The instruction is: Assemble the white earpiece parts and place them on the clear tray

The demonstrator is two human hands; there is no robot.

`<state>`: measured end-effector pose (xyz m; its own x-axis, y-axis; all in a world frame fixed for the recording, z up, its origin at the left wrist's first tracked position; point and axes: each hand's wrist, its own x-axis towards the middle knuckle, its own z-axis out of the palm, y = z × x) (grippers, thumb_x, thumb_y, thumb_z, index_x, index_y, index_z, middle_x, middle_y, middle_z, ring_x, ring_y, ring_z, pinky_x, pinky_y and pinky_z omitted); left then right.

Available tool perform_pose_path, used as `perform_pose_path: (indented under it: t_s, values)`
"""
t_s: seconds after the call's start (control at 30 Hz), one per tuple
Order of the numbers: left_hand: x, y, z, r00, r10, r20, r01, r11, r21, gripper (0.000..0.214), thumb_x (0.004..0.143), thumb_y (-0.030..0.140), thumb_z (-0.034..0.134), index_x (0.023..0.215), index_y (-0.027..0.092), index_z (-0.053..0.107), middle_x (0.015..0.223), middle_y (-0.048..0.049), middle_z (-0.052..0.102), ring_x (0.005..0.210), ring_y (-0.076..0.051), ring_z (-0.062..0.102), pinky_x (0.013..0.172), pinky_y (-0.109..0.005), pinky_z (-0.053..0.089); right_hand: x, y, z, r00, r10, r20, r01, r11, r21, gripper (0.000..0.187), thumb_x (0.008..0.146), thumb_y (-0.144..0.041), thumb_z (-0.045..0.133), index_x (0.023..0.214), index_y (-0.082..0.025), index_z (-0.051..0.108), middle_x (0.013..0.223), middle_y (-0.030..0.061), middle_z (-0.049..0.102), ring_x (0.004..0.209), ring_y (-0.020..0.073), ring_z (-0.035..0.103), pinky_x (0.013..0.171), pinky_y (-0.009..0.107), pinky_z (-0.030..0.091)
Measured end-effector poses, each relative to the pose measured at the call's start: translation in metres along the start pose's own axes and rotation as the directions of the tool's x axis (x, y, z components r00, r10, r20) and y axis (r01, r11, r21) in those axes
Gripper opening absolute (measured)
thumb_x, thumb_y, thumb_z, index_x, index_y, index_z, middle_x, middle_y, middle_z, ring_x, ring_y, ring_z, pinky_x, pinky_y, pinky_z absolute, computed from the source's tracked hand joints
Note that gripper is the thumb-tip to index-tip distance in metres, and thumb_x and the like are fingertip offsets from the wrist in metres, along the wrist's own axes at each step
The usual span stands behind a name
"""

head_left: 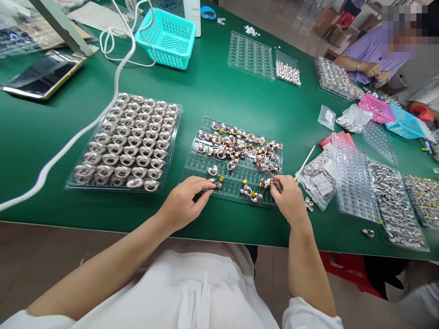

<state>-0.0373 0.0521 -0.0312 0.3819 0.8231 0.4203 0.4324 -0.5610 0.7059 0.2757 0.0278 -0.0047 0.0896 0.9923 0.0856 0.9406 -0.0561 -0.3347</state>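
My left hand (pixel 185 201) is at the near left corner of a clear plastic tray (pixel 195 167). Its thumb and fingertips close on a small pale earphone-like part (pixel 218 184) with a yellow tab. My right hand (pixel 290 198) grips tweezers (pixel 274 177) over the tray's right side. The tips point toward a pile of similar curved parts (pixel 236 144), with pink and yellow bits showing. Below the tweezers, close to my right fingers, is another pale part (pixel 265 183). A few loose parts (pixel 251 194) lie in the tray's near row.
Left stands a tray of grey-beige curved pieces (pixel 130 137), with a white cable (pixel 85 123) crossing nearby. Farther back are a turquoise basket (pixel 168 43) and a phone (pixel 44 75). Right lie bagged parts (pixel 318 178) and trays of metallic pieces (pixel 398 205). A co-worker (pixel 373 55) sits beyond.
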Motion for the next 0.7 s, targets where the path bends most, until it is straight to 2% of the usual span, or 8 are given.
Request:
perform_pose_path:
  t_s: [0.2,0.33,0.43,0.57,0.63,0.7]
  values:
    - [0.001,0.002,-0.001,1.000,-0.001,0.009,0.001,1.000,0.002,0.013,0.092,0.014,0.060,0.099,0.014,0.071,0.097,-0.0094,0.076,0.093,-0.021,0.072,0.085,-0.032,0.058,-0.002,0.002,0.006,0.999,-0.016,-0.033,0.012,0.995,-0.099,0.011,0.086,-0.025,0.051,0.092,-0.020,0.058,0.093,0.0088,0.061,0.078,0.0220,0.059,0.063,0.031,0.044]
    - [0.001,0.003,-0.002,1.000,0.005,0.000,-0.005,1.000,0.000,0.013,0.092,0.014,0.060,0.099,0.014,0.071,0.097,-0.0095,0.076,0.093,-0.021,0.072,0.085,-0.033,0.058,-0.008,-0.001,0.009,0.991,0.012,-0.132,-0.025,0.994,-0.104,0.011,0.082,-0.026,0.054,0.091,-0.020,0.058,0.090,0.0076,0.064,0.076,0.0216,0.060,0.063,0.030,0.045]
    - [0.000,0.004,-0.002,1.000,0.008,-0.009,-0.008,1.000,-0.009,0.014,0.091,0.014,0.060,0.100,0.015,0.070,0.098,-0.0096,0.075,0.094,-0.021,0.071,0.086,-0.034,0.058,-0.019,-0.011,0.007,0.989,0.045,-0.142,-0.045,0.999,0.007,0.014,0.080,-0.026,0.055,0.093,-0.020,0.059,0.083,0.0055,0.066,0.069,0.0195,0.061,0.066,0.031,0.048]
    - [-0.001,0.007,-0.002,0.999,0.031,-0.020,-0.031,0.999,-0.010,0.014,0.091,0.012,0.060,0.101,0.016,0.070,0.097,-0.0094,0.075,0.092,-0.021,0.071,0.086,-0.034,0.058,-0.040,-0.026,0.003,0.998,0.056,-0.027,-0.050,0.978,0.203,0.014,0.082,-0.025,0.055,0.093,-0.020,0.061,0.079,0.0022,0.066,0.057,0.0138,0.057,0.060,0.028,0.049]
    - [-0.001,0.009,-0.001,0.998,0.048,-0.030,-0.048,0.999,-0.017,0.015,0.091,0.012,0.060,0.102,0.016,0.070,0.097,-0.0092,0.075,0.092,-0.020,0.072,0.086,-0.034,0.058,-0.049,-0.029,0.005,0.994,0.090,-0.055,-0.072,0.962,0.262,0.013,0.083,-0.025,0.056,0.092,-0.020,0.063,0.080,0.0025,0.066,0.058,0.0132,0.057,0.057,0.027,0.049]
    - [-0.002,0.011,-0.001,0.997,0.059,-0.040,-0.060,0.998,-0.032,0.015,0.091,0.011,0.061,0.102,0.016,0.069,0.097,-0.0093,0.076,0.092,-0.020,0.071,0.085,-0.033,0.058,-0.056,-0.029,0.009,0.972,0.192,-0.136,-0.133,0.925,0.356,0.015,0.085,-0.028,0.058,0.094,-0.019,0.065,0.083,0.0039,0.067,0.063,0.0143,0.060,0.058,0.027,0.051]
